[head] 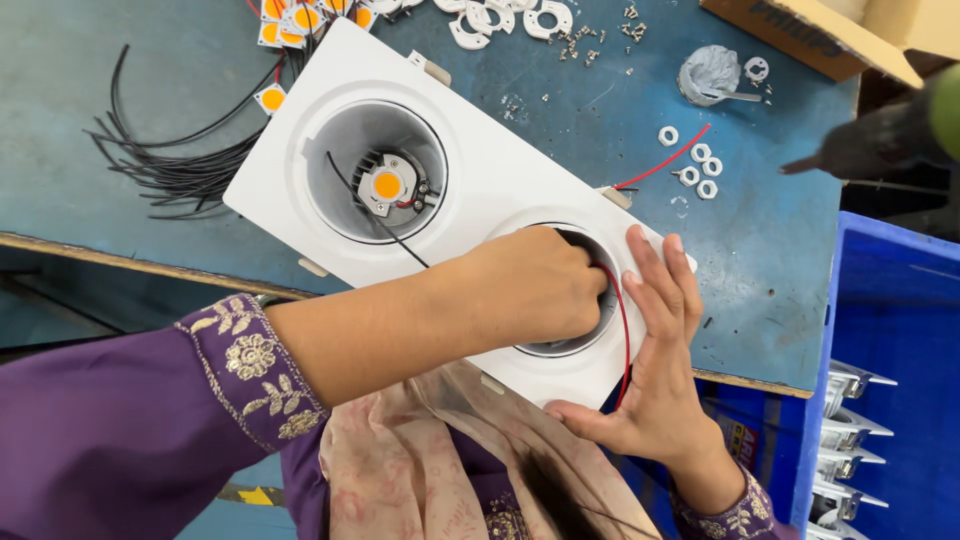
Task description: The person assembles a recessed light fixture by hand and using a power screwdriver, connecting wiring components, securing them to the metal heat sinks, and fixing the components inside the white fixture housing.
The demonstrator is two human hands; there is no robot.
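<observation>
The right-hand recess of the white twin housing (470, 190) was blocked by the left hand (535, 285); the left recess was crossed by a black wire (375, 212), and bare tabletop (770, 240) was left rightward.

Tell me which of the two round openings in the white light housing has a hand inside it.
The opening nearer the person: the left hand reaches into it. The farther opening is free, showing its yellow chip.
</observation>
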